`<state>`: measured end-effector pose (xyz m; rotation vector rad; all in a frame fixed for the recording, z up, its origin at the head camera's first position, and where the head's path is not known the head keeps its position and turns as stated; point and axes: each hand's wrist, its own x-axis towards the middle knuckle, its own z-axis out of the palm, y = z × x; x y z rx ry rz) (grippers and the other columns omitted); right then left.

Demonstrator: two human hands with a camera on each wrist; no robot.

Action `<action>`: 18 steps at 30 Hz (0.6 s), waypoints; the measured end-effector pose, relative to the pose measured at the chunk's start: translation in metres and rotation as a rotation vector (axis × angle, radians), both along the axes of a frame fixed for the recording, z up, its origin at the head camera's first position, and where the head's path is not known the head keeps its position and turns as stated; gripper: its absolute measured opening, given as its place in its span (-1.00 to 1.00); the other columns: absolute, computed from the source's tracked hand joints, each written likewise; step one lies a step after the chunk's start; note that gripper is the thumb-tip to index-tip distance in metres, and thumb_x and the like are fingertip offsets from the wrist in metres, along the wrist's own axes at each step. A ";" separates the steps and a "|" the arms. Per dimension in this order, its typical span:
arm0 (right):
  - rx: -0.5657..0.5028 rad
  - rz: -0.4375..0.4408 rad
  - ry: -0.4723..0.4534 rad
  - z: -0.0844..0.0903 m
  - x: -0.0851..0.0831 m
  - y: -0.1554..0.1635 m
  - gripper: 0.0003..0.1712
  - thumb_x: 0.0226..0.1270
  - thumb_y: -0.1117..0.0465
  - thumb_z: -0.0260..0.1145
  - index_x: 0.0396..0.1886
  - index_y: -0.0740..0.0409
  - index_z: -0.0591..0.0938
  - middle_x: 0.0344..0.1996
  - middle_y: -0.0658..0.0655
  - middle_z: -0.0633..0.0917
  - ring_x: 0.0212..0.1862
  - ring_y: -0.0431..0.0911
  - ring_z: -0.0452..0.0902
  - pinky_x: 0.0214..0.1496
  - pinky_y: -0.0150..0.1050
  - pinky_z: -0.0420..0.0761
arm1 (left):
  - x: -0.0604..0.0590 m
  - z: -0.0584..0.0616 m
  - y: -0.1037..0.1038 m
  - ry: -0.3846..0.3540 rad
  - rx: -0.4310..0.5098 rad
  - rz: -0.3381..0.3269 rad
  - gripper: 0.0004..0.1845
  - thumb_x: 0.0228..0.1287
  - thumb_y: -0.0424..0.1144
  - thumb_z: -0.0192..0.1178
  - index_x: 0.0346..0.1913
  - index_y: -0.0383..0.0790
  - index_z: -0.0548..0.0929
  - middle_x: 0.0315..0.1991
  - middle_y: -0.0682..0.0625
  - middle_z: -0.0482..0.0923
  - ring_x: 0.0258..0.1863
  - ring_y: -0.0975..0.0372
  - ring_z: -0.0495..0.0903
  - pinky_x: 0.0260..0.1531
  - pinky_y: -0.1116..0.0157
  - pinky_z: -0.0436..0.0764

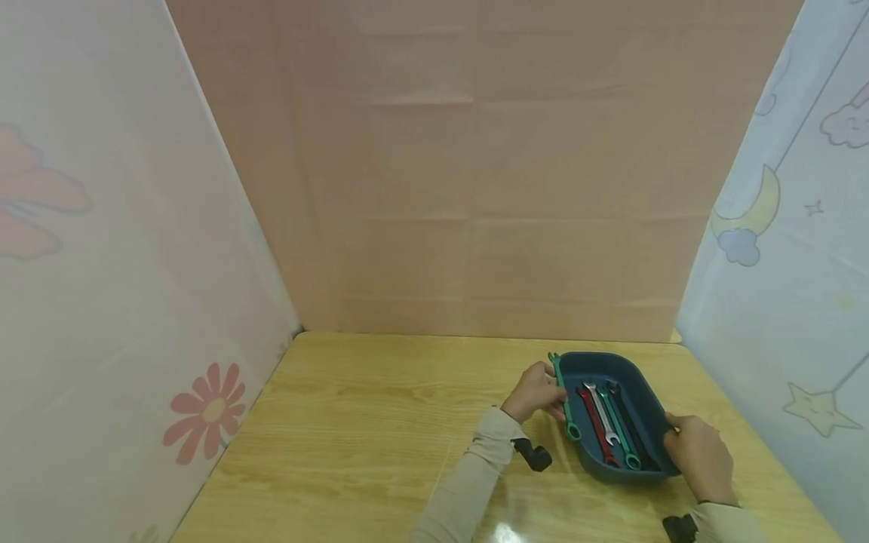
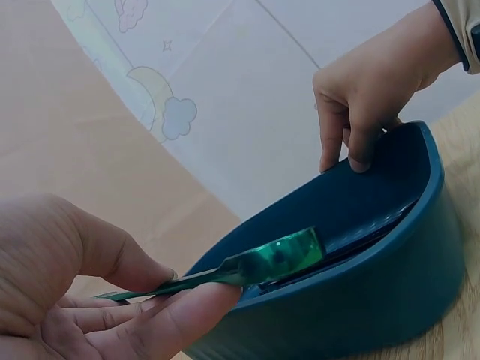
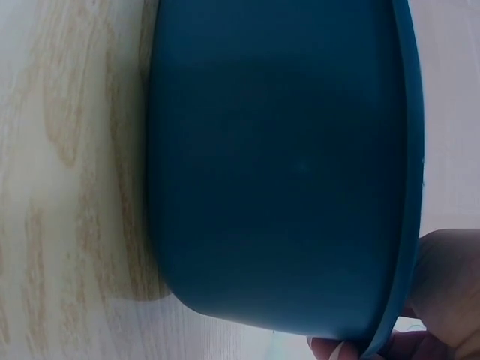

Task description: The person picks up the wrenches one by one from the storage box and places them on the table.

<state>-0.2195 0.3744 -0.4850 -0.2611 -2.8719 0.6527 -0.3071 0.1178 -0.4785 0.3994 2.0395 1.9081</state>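
Observation:
My left hand pinches a green wrench between thumb and fingers over the left rim of a dark blue plastic basin. In the left wrist view the green wrench overlaps the basin's rim, its ring end pointing away from the palm. At the basin's right side my right hand grips the rim, fingers inside. Lying lengthwise in the basin are a red wrench, a silver wrench, a second green wrench and a black wrench.
The basin stands on a light wood-grain table, toward its right side. A brown paper-like backdrop rises behind the table. Patterned white sheets hang at the left and right.

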 end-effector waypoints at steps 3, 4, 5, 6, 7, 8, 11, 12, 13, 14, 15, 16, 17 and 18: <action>-0.002 0.002 0.006 -0.001 0.000 0.000 -0.49 0.12 0.44 0.03 0.09 0.57 0.54 -0.77 0.07 0.49 -0.73 -0.16 0.09 -0.73 -0.26 0.20 | -0.001 -0.002 -0.002 -0.001 0.002 0.001 -0.65 0.27 -0.55 0.19 0.09 -0.32 0.43 -0.62 -0.12 0.60 -0.80 0.21 0.55 -0.25 -0.20 0.65; -0.004 0.002 0.009 -0.001 0.000 0.000 -0.49 0.12 0.44 0.03 0.09 0.57 0.55 -0.76 0.08 0.51 -0.72 -0.15 0.10 -0.73 -0.25 0.20 | -0.002 -0.003 -0.002 0.001 0.000 0.003 -0.65 0.27 -0.55 0.19 0.08 -0.31 0.44 -0.61 -0.13 0.60 -0.79 0.20 0.55 -0.26 -0.20 0.65; -0.006 0.001 0.008 -0.001 0.000 0.000 -0.49 0.12 0.44 0.03 0.09 0.57 0.55 -0.76 0.08 0.51 -0.72 -0.15 0.10 -0.73 -0.25 0.21 | -0.002 -0.004 -0.003 0.000 -0.003 0.006 -0.66 0.27 -0.55 0.19 0.06 -0.30 0.44 -0.60 -0.14 0.61 -0.79 0.20 0.55 -0.26 -0.20 0.66; -0.007 0.004 0.006 0.000 0.000 0.000 -0.49 0.12 0.44 0.03 0.09 0.58 0.54 -0.77 0.08 0.49 -0.73 -0.16 0.09 -0.73 -0.25 0.20 | -0.003 -0.004 -0.004 0.001 -0.008 0.008 -0.66 0.27 -0.55 0.20 0.06 -0.29 0.44 -0.59 -0.14 0.62 -0.80 0.19 0.55 -0.26 -0.19 0.66; -0.008 0.003 0.005 0.000 0.000 0.000 -0.49 0.12 0.44 0.03 0.09 0.58 0.54 -0.76 0.08 0.50 -0.73 -0.15 0.09 -0.73 -0.25 0.21 | -0.003 -0.004 -0.004 0.000 -0.011 0.008 -0.66 0.27 -0.56 0.19 0.06 -0.29 0.44 -0.59 -0.15 0.63 -0.79 0.19 0.55 -0.26 -0.19 0.66; -0.009 0.002 0.007 0.000 0.000 0.000 -0.49 0.13 0.44 0.03 0.09 0.58 0.54 -0.76 0.08 0.49 -0.73 -0.15 0.09 -0.73 -0.26 0.20 | -0.004 -0.004 -0.005 -0.002 -0.010 0.009 -0.65 0.27 -0.56 0.19 0.06 -0.29 0.44 -0.59 -0.17 0.63 -0.80 0.19 0.54 -0.26 -0.20 0.65; -0.010 0.001 0.005 0.001 0.000 -0.001 -0.48 0.14 0.45 0.02 0.11 0.58 0.53 -0.79 0.07 0.46 -0.73 -0.16 0.07 -0.73 -0.28 0.19 | -0.004 -0.004 -0.007 -0.007 -0.011 0.005 -0.65 0.27 -0.56 0.17 0.07 -0.29 0.44 -0.57 -0.22 0.64 -0.81 0.22 0.52 -0.25 -0.21 0.64; -0.011 0.002 0.005 0.001 0.000 -0.001 -0.48 0.14 0.45 0.02 0.11 0.58 0.53 -0.79 0.07 0.45 -0.73 -0.16 0.06 -0.73 -0.28 0.18 | -0.004 -0.004 -0.008 -0.010 -0.009 0.004 -0.66 0.27 -0.57 0.17 0.07 -0.30 0.44 -0.56 -0.24 0.64 -0.82 0.23 0.51 -0.25 -0.22 0.64; -0.010 0.003 0.005 0.001 0.000 -0.001 -0.48 0.14 0.45 0.02 0.11 0.58 0.53 -0.80 0.07 0.45 -0.73 -0.16 0.06 -0.73 -0.28 0.18 | -0.004 -0.005 -0.008 -0.012 -0.005 0.002 -0.66 0.27 -0.57 0.16 0.06 -0.31 0.44 -0.56 -0.25 0.64 -0.82 0.23 0.51 -0.25 -0.22 0.63; -0.010 0.003 0.007 0.001 0.001 -0.001 -0.48 0.14 0.44 0.02 0.11 0.58 0.53 -0.80 0.07 0.45 -0.73 -0.16 0.06 -0.73 -0.28 0.18 | -0.004 -0.005 -0.008 -0.015 0.000 0.001 -0.67 0.26 -0.58 0.16 0.05 -0.31 0.44 -0.55 -0.27 0.64 -0.82 0.23 0.50 -0.25 -0.23 0.63; -0.010 0.002 0.007 0.002 0.001 -0.001 -0.49 0.14 0.44 0.02 0.10 0.57 0.53 -0.79 0.07 0.47 -0.73 -0.16 0.07 -0.73 -0.27 0.18 | -0.004 -0.006 -0.009 -0.018 0.003 0.000 -0.67 0.25 -0.58 0.16 0.05 -0.31 0.44 -0.55 -0.28 0.64 -0.83 0.23 0.51 -0.25 -0.23 0.63; -0.009 0.000 0.009 0.002 0.001 -0.001 -0.49 0.13 0.44 0.02 0.10 0.57 0.54 -0.78 0.07 0.48 -0.73 -0.15 0.08 -0.72 -0.26 0.19 | -0.005 -0.007 -0.009 -0.020 0.003 -0.002 -0.67 0.25 -0.58 0.16 0.04 -0.31 0.44 -0.55 -0.30 0.64 -0.83 0.23 0.51 -0.25 -0.22 0.63; -0.009 0.002 0.009 0.002 0.002 -0.001 -0.49 0.14 0.44 0.02 0.10 0.57 0.53 -0.79 0.07 0.46 -0.73 -0.15 0.08 -0.72 -0.26 0.19 | -0.005 -0.009 -0.009 -0.022 0.003 -0.003 -0.67 0.24 -0.58 0.16 0.04 -0.31 0.44 -0.55 -0.30 0.64 -0.83 0.23 0.51 -0.26 -0.22 0.63; -0.008 0.005 0.014 0.001 0.002 -0.001 -0.49 0.14 0.44 0.02 0.10 0.57 0.53 -0.79 0.06 0.46 -0.73 -0.15 0.08 -0.73 -0.27 0.19 | -0.005 -0.010 -0.009 -0.025 0.003 -0.002 -0.66 0.23 -0.58 0.16 0.04 -0.31 0.44 -0.56 -0.30 0.63 -0.83 0.23 0.51 -0.26 -0.21 0.63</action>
